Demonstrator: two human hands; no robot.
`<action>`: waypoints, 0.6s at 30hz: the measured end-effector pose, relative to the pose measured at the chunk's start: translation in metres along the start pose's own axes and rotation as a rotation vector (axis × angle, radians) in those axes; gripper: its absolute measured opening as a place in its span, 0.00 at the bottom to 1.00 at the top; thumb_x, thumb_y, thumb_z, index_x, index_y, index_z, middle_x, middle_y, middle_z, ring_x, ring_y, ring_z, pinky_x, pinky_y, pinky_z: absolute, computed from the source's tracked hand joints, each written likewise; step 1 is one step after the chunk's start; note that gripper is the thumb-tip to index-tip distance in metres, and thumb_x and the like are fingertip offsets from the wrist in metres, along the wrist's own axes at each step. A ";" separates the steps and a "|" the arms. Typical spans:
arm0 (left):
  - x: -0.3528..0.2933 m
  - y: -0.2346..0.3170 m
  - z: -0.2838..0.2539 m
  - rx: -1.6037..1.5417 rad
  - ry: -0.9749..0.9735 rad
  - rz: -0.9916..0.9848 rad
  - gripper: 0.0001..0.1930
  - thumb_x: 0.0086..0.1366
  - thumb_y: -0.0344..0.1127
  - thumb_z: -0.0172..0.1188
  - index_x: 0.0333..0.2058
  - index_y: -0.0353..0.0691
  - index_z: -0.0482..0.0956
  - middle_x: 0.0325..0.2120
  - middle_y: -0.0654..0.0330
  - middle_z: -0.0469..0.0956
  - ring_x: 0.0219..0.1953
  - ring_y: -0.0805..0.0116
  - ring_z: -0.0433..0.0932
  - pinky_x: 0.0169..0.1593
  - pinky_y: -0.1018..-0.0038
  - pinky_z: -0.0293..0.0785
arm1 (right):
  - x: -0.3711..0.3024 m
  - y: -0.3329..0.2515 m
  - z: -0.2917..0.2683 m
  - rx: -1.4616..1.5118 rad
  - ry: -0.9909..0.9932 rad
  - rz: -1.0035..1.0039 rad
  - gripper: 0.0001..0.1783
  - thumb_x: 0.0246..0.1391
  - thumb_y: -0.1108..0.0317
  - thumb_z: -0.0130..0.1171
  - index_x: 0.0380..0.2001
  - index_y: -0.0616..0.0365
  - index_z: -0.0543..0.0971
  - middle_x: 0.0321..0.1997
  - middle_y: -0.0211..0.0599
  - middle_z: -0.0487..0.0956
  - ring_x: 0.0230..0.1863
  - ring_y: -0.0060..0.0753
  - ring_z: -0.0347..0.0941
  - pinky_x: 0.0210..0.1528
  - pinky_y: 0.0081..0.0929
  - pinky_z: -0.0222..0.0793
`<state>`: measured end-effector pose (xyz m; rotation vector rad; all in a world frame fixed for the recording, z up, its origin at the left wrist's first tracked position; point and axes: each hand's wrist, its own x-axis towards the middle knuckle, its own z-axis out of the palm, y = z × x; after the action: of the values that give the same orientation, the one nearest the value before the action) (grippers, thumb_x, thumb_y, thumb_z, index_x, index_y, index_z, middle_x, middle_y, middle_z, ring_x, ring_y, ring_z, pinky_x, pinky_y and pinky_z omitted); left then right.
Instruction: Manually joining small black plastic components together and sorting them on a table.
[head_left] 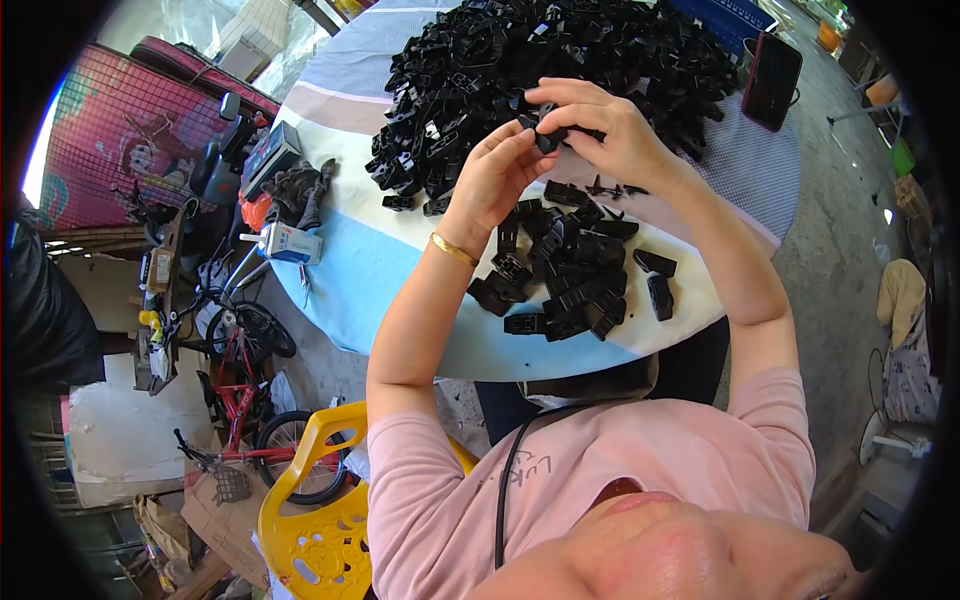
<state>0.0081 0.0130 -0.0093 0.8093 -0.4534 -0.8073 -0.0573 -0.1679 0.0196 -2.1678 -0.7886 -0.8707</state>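
Note:
Both my hands meet over the round table, in front of a large heap of black plastic parts [470, 70]. Between them is a small black plastic piece [545, 140]. My left hand [497, 172], with a gold bangle at the wrist, pinches it from the left. From the right, my right hand [615, 135] closes thumb and fingers on the same piece; its exact shape is partly covered by the fingers. Nearer to me lies a smaller pile of black plastic parts [575, 275]. A few thin black bits [612, 188] rest by my right wrist.
A striped cloth covers the table [345, 225]. At its left edge sit a small white-and-blue box [292, 243] and a dark crumpled cloth [297, 190]. A phone [772, 82] stands at the far right. A yellow chair [320, 510] and a red bicycle [240, 385] are at left.

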 end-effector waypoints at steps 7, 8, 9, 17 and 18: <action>-0.001 0.001 -0.002 -0.031 0.077 -0.063 0.04 0.63 0.30 0.51 0.35 0.38 0.72 0.31 0.59 0.75 0.36 0.64 0.76 0.38 0.75 0.70 | -0.003 -0.005 0.006 0.183 -0.021 0.218 0.11 0.42 0.84 0.51 0.30 0.61 0.77 0.56 0.43 0.70 0.53 0.36 0.70 0.49 0.25 0.67; -0.001 -0.001 -0.003 -0.053 0.087 -0.059 0.04 0.63 0.30 0.51 0.36 0.38 0.72 0.31 0.59 0.75 0.36 0.65 0.76 0.38 0.75 0.70 | -0.004 -0.007 0.008 0.197 -0.012 0.193 0.10 0.42 0.84 0.51 0.29 0.62 0.77 0.57 0.43 0.69 0.51 0.34 0.71 0.47 0.24 0.68; -0.002 -0.002 -0.004 -0.076 0.097 -0.055 0.04 0.62 0.29 0.52 0.36 0.38 0.72 0.32 0.59 0.75 0.36 0.66 0.76 0.38 0.75 0.71 | -0.005 -0.009 0.009 0.256 -0.039 0.213 0.08 0.44 0.83 0.50 0.28 0.63 0.77 0.57 0.44 0.69 0.48 0.30 0.72 0.43 0.21 0.67; -0.004 -0.003 0.009 0.129 0.098 0.099 0.08 0.64 0.29 0.50 0.41 0.36 0.72 0.33 0.60 0.76 0.35 0.71 0.75 0.43 0.73 0.73 | -0.006 -0.017 0.024 0.619 0.182 0.424 0.19 0.50 0.85 0.44 0.47 0.63 0.69 0.56 0.41 0.69 0.55 0.30 0.67 0.56 0.23 0.63; -0.004 -0.002 0.010 0.143 0.094 0.114 0.08 0.64 0.28 0.50 0.41 0.35 0.72 0.33 0.60 0.76 0.34 0.72 0.75 0.42 0.74 0.73 | -0.006 -0.016 0.023 0.640 0.186 0.430 0.22 0.50 0.85 0.44 0.50 0.63 0.67 0.56 0.42 0.68 0.57 0.31 0.65 0.59 0.26 0.60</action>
<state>-0.0021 0.0106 -0.0052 0.9418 -0.4727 -0.6333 -0.0641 -0.1432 0.0080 -1.5713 -0.4028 -0.4955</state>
